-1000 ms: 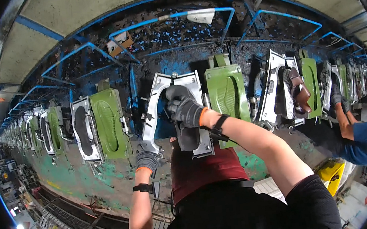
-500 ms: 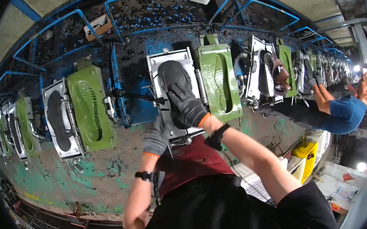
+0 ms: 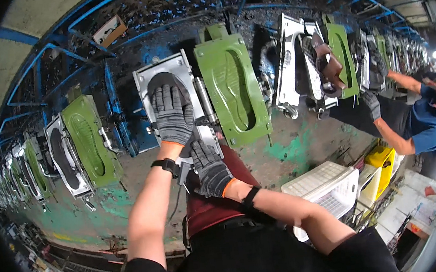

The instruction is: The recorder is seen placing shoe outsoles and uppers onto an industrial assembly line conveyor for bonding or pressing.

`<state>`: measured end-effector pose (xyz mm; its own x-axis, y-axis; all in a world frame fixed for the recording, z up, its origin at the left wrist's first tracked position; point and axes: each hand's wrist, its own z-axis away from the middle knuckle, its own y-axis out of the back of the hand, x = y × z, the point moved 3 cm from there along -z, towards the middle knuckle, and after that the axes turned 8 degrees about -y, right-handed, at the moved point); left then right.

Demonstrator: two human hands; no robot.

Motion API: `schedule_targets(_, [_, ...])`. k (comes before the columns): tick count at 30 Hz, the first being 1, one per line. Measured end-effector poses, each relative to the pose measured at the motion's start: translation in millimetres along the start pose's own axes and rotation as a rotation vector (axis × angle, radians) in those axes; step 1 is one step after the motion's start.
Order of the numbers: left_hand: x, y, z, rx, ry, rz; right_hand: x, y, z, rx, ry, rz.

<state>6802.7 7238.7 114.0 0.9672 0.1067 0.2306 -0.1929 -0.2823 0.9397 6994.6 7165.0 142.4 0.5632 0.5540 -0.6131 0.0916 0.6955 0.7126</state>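
My left hand point(image 3: 173, 114), in a grey striped knit glove, lies flat with its fingers stretched on a dark shoe sole point(image 3: 168, 78). The sole sits in a silver metal mould plate point(image 3: 178, 61), and my hand hides much of it. At the plate's near end is my right hand point(image 3: 212, 171), gloved the same way. Its fingers are extended forward over the lower end of the sole, and I cannot tell how firmly they touch. Hinged to the right side of the plate is a green mould half point(image 3: 234, 89) with a sole-shaped hollow.
More silver and green moulds stand in a row on both sides, one green half point(image 3: 91, 141) to the left. A brown shoe upper point(image 3: 329, 66) sits on the mould to the right. Beyond it a co-worker point(image 3: 423, 114) works. A white crate point(image 3: 326, 183) stands at right.
My left hand has moved from the plate's near left edge up onto the sole. My right hand has drawn back from the sole's middle to its near end. The view has shifted.
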Motion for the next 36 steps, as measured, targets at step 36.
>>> schedule_targets(36, [-183.0, -182.3, 201.6, -0.044, 0.876, 1.427, 29.5, -21.8, -0.9, -0.111, 0.204, 0.289])
